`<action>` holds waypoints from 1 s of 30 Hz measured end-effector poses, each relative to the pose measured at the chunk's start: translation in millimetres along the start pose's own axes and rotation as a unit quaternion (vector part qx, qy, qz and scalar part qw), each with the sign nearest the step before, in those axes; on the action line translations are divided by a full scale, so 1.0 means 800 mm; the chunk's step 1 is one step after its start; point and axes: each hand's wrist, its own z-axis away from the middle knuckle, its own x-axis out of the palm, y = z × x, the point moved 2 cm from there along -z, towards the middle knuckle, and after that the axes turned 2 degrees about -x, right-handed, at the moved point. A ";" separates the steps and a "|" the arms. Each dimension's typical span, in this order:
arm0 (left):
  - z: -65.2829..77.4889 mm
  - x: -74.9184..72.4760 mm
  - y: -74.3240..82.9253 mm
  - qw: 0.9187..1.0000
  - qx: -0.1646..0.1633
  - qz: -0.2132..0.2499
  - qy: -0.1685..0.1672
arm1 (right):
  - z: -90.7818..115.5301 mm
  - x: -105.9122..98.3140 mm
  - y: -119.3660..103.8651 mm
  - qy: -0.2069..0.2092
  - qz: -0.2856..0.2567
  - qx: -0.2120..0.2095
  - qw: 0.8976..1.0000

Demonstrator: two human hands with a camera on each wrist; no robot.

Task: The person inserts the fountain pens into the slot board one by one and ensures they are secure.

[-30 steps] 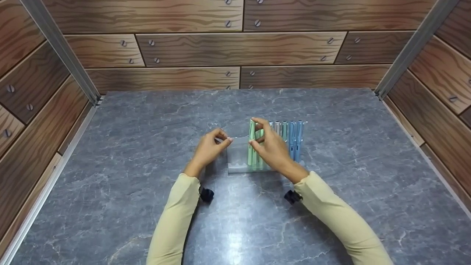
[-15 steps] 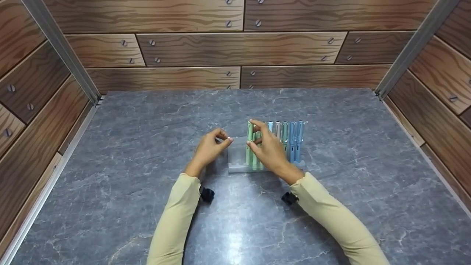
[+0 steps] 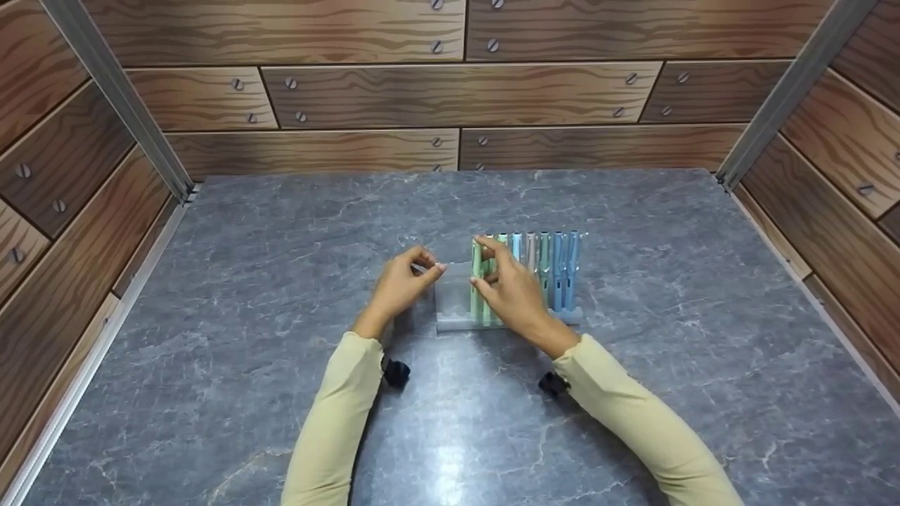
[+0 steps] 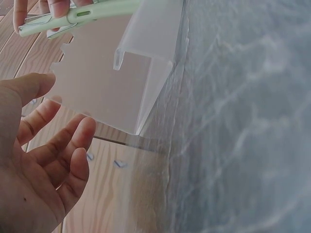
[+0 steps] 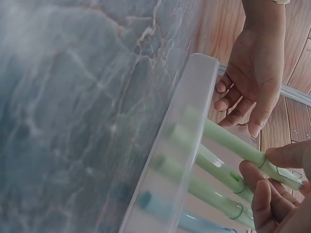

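Note:
A clear plastic pen stand (image 3: 453,292) sits on the table with capped pens upright in a row. My left hand (image 3: 404,281) pinches the upper left edge of its back panel (image 4: 99,73), thumb in front and fingers behind. My right hand (image 3: 517,292) holds the leftmost light green pen (image 3: 476,256) between thumb and index finger near the clip end. Through the front trough (image 5: 197,82) the lower end of that pen (image 5: 233,141) shows. Beside it stand further light green pens (image 5: 214,194), partly hidden by my right hand in the head view.
Farther right in the stand are a light blue pen (image 3: 517,242), a greyish pen (image 3: 531,246), a dark green pen (image 3: 544,246) and two blue pens (image 3: 566,274). Marbled grey table (image 3: 281,267) surrounds the stand, with wood-patterned walls (image 3: 450,98) behind and at the sides.
My right hand has moved slightly left and down with the light green pen, which now sits lower in the row. The left hand has stayed at the panel's edge.

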 end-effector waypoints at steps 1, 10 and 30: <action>0.000 0.000 0.000 1.000 0.002 0.002 0.001 | 0.000 0.000 0.000 -0.001 -0.002 0.001 1.000; 0.001 0.000 0.000 1.000 0.009 0.009 0.005 | 0.002 0.001 0.002 -0.002 0.004 0.000 1.000; 0.001 -0.001 0.001 1.000 -0.004 0.017 -0.004 | -0.005 -0.003 0.003 -0.018 0.028 0.001 0.999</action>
